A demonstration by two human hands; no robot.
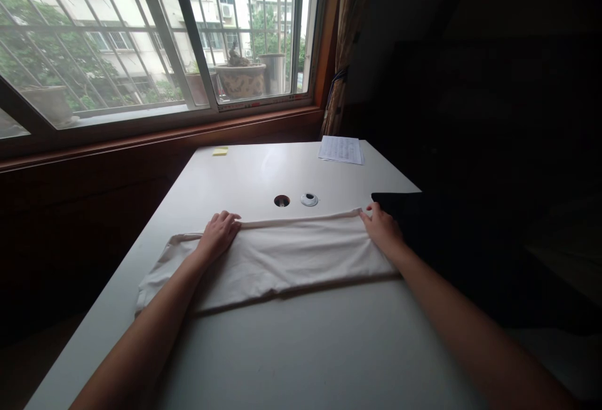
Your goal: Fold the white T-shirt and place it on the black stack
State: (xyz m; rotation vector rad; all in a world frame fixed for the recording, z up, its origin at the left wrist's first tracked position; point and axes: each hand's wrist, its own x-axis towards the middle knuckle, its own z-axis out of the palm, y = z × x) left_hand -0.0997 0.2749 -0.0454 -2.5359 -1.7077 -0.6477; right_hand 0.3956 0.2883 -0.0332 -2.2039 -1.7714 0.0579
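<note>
A folded white garment [301, 253] lies in a long strip across the white table [291, 347], its near edge slightly wavy. The kind of garment cannot be made out from the folds. On its far edge, left of the middle, my left hand [220, 234] rests with the fingers laid over the cloth and the thumb apart. Beyond that hand, the left end of the cloth is loose and creased. My right hand [383, 229] is at the far right corner, thumb and forefinger closed on the fabric there.
Past the cloth are a round cable hole [281, 200] and its loose ring cover [309, 199]. Printed papers [341, 150] lie at the far right edge, yellow sticky notes [220, 151] at the far left. A barred window [155, 40] and a curtain [342, 52] stand behind.
</note>
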